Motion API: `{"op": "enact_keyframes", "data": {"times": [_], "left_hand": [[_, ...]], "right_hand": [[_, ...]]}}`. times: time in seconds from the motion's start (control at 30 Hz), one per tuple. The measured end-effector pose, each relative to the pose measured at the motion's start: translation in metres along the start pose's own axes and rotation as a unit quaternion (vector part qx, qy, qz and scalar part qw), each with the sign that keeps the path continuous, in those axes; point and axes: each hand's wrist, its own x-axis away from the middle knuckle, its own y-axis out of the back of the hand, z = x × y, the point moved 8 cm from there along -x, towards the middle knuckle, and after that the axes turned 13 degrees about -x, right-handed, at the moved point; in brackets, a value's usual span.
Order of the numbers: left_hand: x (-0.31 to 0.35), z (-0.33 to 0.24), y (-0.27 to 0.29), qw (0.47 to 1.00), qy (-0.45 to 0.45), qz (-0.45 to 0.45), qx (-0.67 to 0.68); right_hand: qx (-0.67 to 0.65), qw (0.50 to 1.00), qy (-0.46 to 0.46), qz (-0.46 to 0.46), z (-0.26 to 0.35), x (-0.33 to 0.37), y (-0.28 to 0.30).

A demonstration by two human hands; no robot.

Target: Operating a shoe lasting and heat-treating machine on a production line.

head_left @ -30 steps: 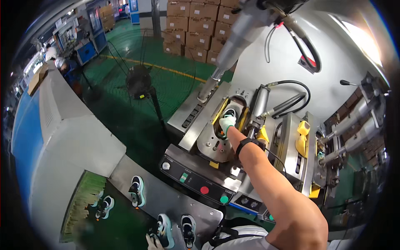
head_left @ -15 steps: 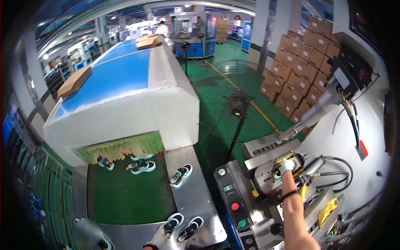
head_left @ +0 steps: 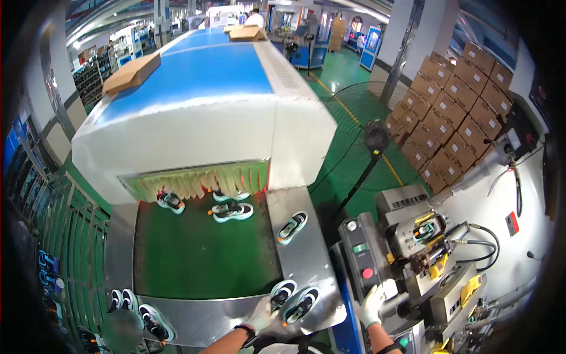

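My left hand [head_left: 262, 315], in a pale glove, grips the near end of a black-and-white sneaker [head_left: 283, 294] on the metal ledge of the conveyor. A second sneaker [head_left: 302, 305] lies just right of it. My right hand [head_left: 372, 306], also gloved, rests on the control panel [head_left: 358, 251] below its red button [head_left: 367, 273], fingers stretched out; what lies beneath them is hidden. Beyond it, a sneaker [head_left: 424, 230] sits in the clamp of the pressing machine [head_left: 407, 242].
Several sneakers lie on the green conveyor belt [head_left: 203, 259], some by the fringe curtain [head_left: 200, 180] of the white tunnel [head_left: 200, 138]. One sneaker [head_left: 292, 228] is on the right ledge. More sneakers [head_left: 154, 323] are at lower left. A standing fan [head_left: 376, 138] and stacked cartons [head_left: 451, 112] stand beyond.
My right hand has come away from the sneaker in the machine and back to the control panel. My left hand stays at its sneaker on the ledge. The view has swung left.
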Motion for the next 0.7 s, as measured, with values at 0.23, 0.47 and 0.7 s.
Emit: {"op": "enact_keyframes", "data": {"times": [0.23, 0.47, 0.7], "left_hand": [[0.009, 0.045, -0.034, 0.992, 0.052, 0.046, -0.102], [-0.002, 0.063, -0.016, 0.989, 0.103, 0.078, 0.078], [-0.023, -0.045, -0.027, 0.961, 0.066, 0.261, 0.064]], "right_hand": [[-0.256, 0.907, -0.165, 0.29, 0.165, 0.076, -0.128], [-0.361, 0.895, -0.25, -0.084, 0.135, 0.078, -0.181], [-0.632, 0.683, -0.352, -0.103, 0.08, 0.147, -0.073]]}}
